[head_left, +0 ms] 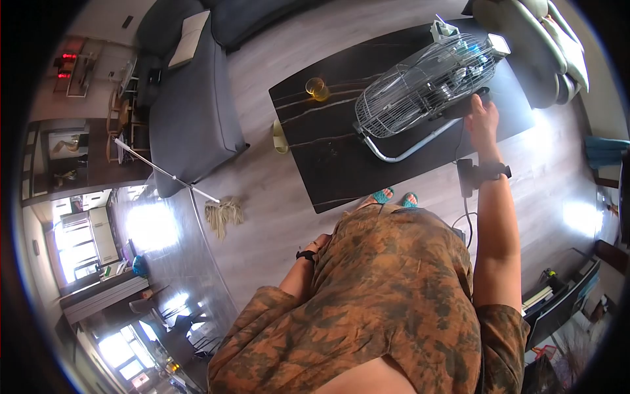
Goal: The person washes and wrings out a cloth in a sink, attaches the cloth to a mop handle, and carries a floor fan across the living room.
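Note:
A wire-caged electric fan (394, 98) on a curved tubular stand (400, 158) is on the dark coffee table (328, 180). My right hand (483, 125) reaches out to the fan's near right side, its fingers closed at a dark part of the fan. The fingertips are partly hidden there. A dark device (467, 176) with a cable is beside my right wrist. My left hand (321, 243) is low by my left hip, against the camouflage shirt (387, 282). Its fingers are mostly hidden.
A glass of yellow liquid (317, 89) stands on the table, with a tissue pack (443, 29) behind the fan. A grey sofa (190, 111) is at the left, a mop (224, 213) near it. A light armchair (525, 46) is at the far right.

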Motion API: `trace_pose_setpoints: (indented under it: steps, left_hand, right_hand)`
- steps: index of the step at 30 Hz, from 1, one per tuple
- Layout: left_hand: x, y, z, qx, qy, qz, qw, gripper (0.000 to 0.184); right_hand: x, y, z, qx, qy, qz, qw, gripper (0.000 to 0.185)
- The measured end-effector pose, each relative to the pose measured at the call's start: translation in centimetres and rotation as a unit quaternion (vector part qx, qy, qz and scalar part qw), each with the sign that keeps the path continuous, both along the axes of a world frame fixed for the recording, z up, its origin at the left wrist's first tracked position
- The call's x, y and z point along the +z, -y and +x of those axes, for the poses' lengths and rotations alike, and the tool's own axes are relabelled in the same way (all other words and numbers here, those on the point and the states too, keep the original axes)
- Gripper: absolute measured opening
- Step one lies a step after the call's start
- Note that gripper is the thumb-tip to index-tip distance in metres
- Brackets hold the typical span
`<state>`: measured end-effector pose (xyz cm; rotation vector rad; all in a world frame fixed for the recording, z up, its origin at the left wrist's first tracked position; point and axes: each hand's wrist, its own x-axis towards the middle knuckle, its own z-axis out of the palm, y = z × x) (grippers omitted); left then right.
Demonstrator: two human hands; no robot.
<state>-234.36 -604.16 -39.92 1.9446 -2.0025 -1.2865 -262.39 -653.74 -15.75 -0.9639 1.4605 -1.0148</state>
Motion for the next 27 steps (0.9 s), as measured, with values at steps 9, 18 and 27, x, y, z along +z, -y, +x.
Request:
trace_pose_setpoints:
  steps: [9,18,27]
  left_hand:
    - [3.4,5.9,3.9,0.623,0.148,-0.086,0.763,0.038]
    - [5.6,4.8,3.6,0.646,-0.086,0.296,0.698,0.073]
    - [9.9,2.3,-4.8,0.368,-0.06,0.34,0.863,0.06]
  right_hand:
    - [-0.9,-0.5,-0.6,-0.032,0.006,-0.024,0.999,0.028]
    - [-0.7,-2.7,-2.7,-0.015,0.04,0.021,0.999,0.029]
    - [0.2,-2.9,-2.4,-0.004,0.058,0.014,0.998,0.031]
